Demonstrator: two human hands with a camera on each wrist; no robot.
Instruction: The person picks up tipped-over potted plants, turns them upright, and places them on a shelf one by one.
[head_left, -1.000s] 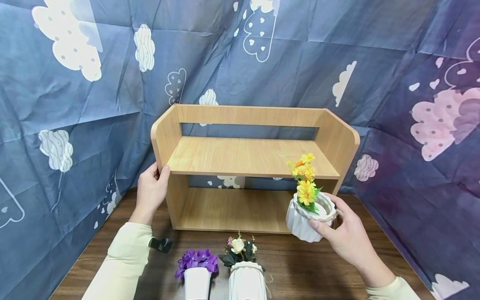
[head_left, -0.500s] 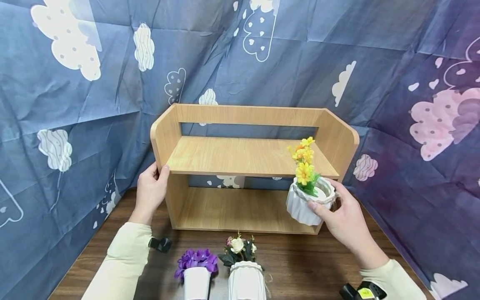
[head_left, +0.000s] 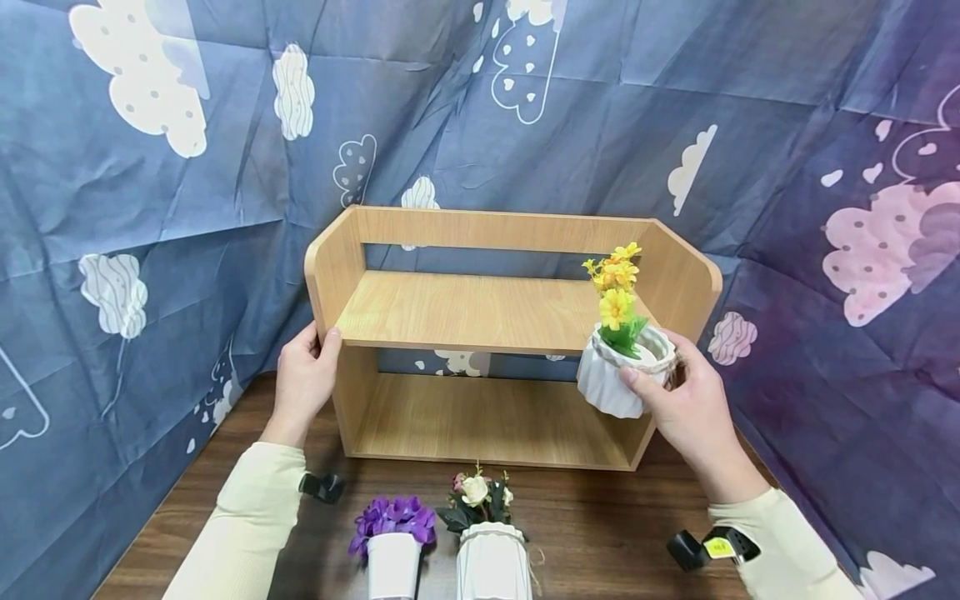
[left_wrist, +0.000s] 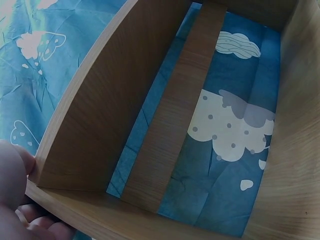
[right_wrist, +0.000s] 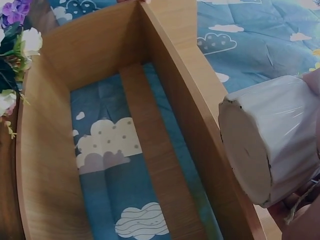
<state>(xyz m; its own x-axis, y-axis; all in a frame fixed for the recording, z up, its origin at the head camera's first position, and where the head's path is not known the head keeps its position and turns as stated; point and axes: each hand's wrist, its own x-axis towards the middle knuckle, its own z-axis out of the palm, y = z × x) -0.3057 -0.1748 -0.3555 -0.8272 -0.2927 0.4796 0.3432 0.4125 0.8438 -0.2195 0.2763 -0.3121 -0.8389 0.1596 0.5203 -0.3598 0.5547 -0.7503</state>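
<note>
A two-tier wooden shelf (head_left: pixel 480 312) stands against the cloth backdrop. My left hand (head_left: pixel 306 375) grips the front edge of its left side panel, thumb in front; the left wrist view shows the fingers (left_wrist: pixel 47 227) curled around the wood. With my right hand (head_left: pixel 686 404) I hold a white ribbed flower pot (head_left: pixel 611 387) by its rim, thumb on the near side. Yellow flowers (head_left: pixel 617 307) with green leaves rise from it. The pot hangs in the air before the right end of the upper board, slightly tilted, and its base (right_wrist: pixel 245 150) shows in the right wrist view.
On the dark wooden table (head_left: pixel 600 533), nearer to me, are a white pot with purple flowers (head_left: pixel 393 521) and a white ribbed pot (head_left: pixel 493 562) with cream roses. Blue cloud-print cloth (head_left: pixel 480 125) surrounds the table at the back and sides.
My right hand has lifted the pot of yellow flowers from in front of the lower compartment to about the upper board's height. The left hand has stayed on the side panel.
</note>
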